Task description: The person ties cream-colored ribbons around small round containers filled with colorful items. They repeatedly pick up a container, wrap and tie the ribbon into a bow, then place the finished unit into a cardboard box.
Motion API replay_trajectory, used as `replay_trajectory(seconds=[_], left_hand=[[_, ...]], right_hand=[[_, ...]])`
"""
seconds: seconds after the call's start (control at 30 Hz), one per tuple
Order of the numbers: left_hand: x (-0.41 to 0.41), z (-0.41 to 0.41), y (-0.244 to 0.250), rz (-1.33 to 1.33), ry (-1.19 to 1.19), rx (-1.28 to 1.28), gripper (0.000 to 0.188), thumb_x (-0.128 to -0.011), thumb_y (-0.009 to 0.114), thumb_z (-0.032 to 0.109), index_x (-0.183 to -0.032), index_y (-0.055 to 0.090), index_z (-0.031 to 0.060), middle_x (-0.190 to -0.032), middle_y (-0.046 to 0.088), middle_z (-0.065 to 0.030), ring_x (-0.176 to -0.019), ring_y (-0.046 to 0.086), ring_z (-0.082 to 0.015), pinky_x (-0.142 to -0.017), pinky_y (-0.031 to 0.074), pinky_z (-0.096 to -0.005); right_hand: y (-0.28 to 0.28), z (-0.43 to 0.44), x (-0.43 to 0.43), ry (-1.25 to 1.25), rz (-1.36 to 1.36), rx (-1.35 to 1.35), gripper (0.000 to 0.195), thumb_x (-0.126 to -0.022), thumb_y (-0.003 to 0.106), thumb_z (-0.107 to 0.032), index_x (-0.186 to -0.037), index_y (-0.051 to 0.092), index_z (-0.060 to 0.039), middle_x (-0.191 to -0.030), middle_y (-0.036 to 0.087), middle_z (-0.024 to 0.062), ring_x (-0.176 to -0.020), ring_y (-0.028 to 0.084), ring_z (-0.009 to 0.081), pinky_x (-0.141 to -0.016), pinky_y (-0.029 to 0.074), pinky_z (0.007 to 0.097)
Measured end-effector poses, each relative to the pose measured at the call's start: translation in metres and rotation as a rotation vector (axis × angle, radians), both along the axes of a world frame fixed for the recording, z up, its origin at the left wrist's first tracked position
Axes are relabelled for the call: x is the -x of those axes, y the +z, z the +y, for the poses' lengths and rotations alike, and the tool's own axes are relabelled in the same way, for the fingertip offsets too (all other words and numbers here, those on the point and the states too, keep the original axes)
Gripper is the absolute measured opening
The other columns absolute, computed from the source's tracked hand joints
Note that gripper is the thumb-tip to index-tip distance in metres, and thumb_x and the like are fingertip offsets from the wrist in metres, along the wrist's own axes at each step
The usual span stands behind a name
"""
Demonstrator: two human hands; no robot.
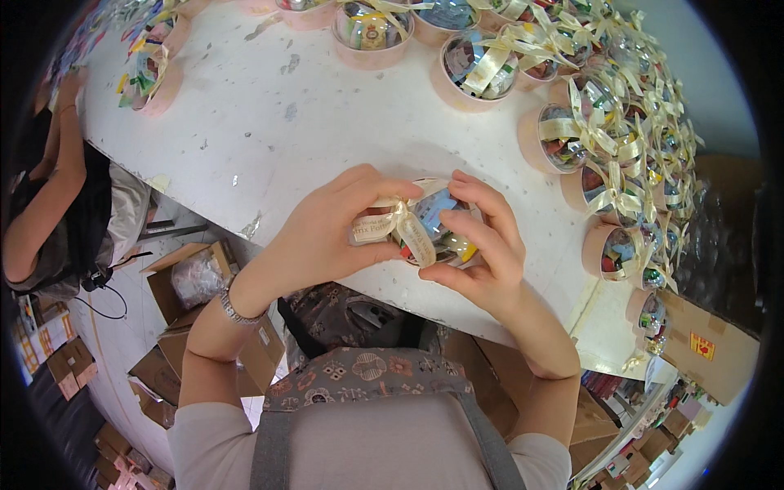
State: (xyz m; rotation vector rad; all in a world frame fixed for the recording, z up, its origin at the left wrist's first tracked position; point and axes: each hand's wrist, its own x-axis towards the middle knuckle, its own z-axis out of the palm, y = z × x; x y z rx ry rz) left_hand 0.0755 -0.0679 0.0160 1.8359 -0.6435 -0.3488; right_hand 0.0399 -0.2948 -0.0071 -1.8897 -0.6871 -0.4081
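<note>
A small round gift tub (436,214) with a clear domed lid sits between my hands near the table's front edge. Cream printed ribbon (402,214) crosses its lid and is tied in a bow. My left hand (343,223) grips the tub's left side, thumb and forefinger by the ribbon. My right hand (487,245) curves around the right side, fingertips on the lid and rim. Through the dome show a blue packet and some red and yellow pieces; most of the tub's wall is hidden by my hands.
Many pink tubs with ribboned domes (478,67) crowd the right and far side of the white table (257,141). Another person's arm (61,165) is at the left edge, near more tubs (153,79). Cardboard boxes (190,275) stand on the floor.
</note>
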Motion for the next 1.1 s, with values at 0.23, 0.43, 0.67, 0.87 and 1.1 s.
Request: replay_trajectory(seconds=[0.23,0.43,0.67,0.87,1.1], left_hand=[[0.008,-0.020,-0.009,-0.059,0.211,-0.026,0.041,-0.070,0.079,0.007,-0.107,0.061,0.0078,-0.094,0.059,-0.0068,-0.082,0.064,-0.0216,-0.069,0.055,-0.0301],[0.013,-0.004,-0.003,0.252,0.220,0.078,0.031,-0.081,0.078,0.013,-0.103,0.058,0.0045,-0.094,0.061,-0.0016,-0.087,0.059,-0.0109,-0.077,0.048,-0.0261],[0.002,0.004,0.021,0.789,0.215,0.326,0.033,-0.089,0.071,0.019,-0.112,0.054,0.0031,-0.097,0.064,-0.0039,-0.091,0.060,-0.0098,-0.081,0.048,-0.0252],[-0.010,-0.004,0.018,0.823,0.168,0.242,0.039,-0.083,0.072,0.014,-0.115,0.052,0.0031,-0.102,0.061,-0.0023,-0.094,0.058,-0.0095,-0.083,0.046,-0.0248],[-0.005,0.004,0.026,0.644,-0.003,0.098,0.050,-0.078,0.076,0.006,-0.120,0.051,0.0047,-0.109,0.059,-0.0027,-0.105,0.055,-0.0109,-0.089,0.045,-0.0280]], right_hand=[[0.005,0.007,0.003,-0.048,-0.165,0.196,0.057,-0.062,0.088,-0.027,-0.110,0.067,-0.0045,-0.124,0.056,0.0173,-0.109,0.059,0.0412,-0.087,0.054,0.0462],[0.012,0.005,0.007,-0.085,-0.156,0.264,0.057,-0.057,0.088,-0.022,-0.108,0.068,-0.0052,-0.119,0.059,0.0160,-0.107,0.060,0.0397,-0.085,0.055,0.0445],[0.010,0.004,0.005,-0.077,-0.183,0.249,0.060,-0.059,0.090,-0.024,-0.111,0.067,-0.0041,-0.121,0.057,0.0177,-0.109,0.059,0.0420,-0.086,0.054,0.0463],[0.011,0.004,0.006,-0.093,-0.163,0.225,0.054,-0.058,0.088,-0.021,-0.106,0.068,-0.0073,-0.121,0.058,0.0144,-0.108,0.060,0.0380,-0.086,0.055,0.0431],[0.009,0.004,0.005,-0.082,-0.139,0.241,0.056,-0.059,0.087,-0.023,-0.109,0.067,-0.0089,-0.120,0.058,0.0125,-0.108,0.059,0.0372,-0.084,0.054,0.0424]])
